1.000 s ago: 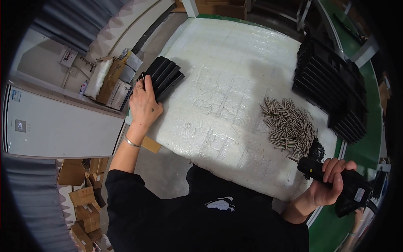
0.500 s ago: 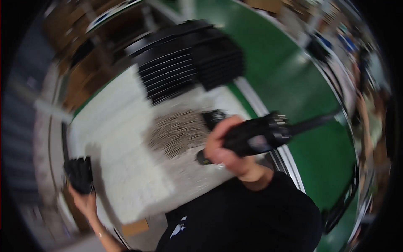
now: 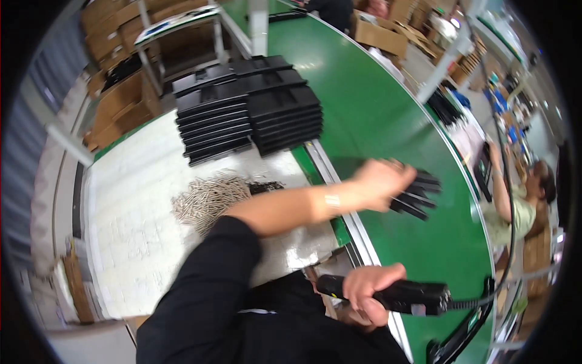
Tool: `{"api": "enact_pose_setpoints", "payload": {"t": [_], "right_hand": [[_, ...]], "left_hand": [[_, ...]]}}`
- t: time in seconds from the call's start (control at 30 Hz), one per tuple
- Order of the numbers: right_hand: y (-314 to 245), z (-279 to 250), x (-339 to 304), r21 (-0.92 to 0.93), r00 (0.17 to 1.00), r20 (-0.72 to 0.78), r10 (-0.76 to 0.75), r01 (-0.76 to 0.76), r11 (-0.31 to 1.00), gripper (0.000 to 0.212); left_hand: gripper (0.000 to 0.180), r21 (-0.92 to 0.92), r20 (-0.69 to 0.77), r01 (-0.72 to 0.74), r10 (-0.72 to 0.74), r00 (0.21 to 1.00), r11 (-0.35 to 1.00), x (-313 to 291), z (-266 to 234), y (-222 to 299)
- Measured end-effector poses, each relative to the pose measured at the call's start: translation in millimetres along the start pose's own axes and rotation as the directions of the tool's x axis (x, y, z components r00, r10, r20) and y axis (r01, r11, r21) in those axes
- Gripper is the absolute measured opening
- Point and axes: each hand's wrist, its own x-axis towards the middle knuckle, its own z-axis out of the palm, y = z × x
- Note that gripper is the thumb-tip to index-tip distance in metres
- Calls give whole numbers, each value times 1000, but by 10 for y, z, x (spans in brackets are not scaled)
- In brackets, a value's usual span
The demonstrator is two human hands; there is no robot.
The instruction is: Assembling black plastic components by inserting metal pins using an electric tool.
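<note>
My left hand (image 3: 383, 184) reaches across to the right over the green belt (image 3: 370, 109), its fingers closed on a cluster of black strip-shaped parts (image 3: 418, 195). The hand is slightly blurred, and whether the parts touch the belt I cannot tell. Lower down, my right hand (image 3: 371, 291) grips a black power screwdriver (image 3: 418, 297) lying level, its cord running off to the right. Under my left forearm, a pile of thin silver screws or pins (image 3: 209, 197) is partly hidden on the white worktable (image 3: 133, 236). Small black pieces (image 3: 267, 187) lie beside that pile.
Stacked black panels (image 3: 245, 109) stand at the far side of the worktable. A metal rail (image 3: 345, 200) separates table and belt. A long black part (image 3: 467, 333) lies at the belt's lower right. Across the belt, a co-worker (image 3: 521, 206) works; cardboard boxes (image 3: 379, 33) stand beyond.
My left hand has swung from the table's left side across to the belt with the black parts. My right hand has moved lower with the screwdriver. The view has shifted.
</note>
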Motion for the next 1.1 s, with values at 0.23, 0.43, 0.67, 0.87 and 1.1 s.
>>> {"api": "enact_pose_setpoints", "payload": {"t": [0.23, 0.43, 0.67, 0.87, 1.1], "right_hand": [[19, -279, -268, -93, 911, -306, -276, 260, 961, 34], [175, -208, -8, -39, 928, -318, -196, 193, 980, 33], [349, -46, 210, 66, 969, -240, -66, 84, 994, 31], [503, 46, 371, 83, 985, -174, 19, -5, 997, 31], [559, -96, 555, 146, 988, -154, -4, 26, 989, 33]], "left_hand": [[86, -7, 308, -41, 41, 950, 999, 674, 1329, 677], [45, -41, -73, -247, 243, 967, 968, -264, -160, -207], [40, 226, -450, 572, -437, 779, 788, -1681, -1832, -1623], [54, 354, -381, 709, -599, 705, 610, -2110, -2281, -2006], [47, 265, 12, 681, -708, 706, 683, -2112, -2401, -2237]]}}
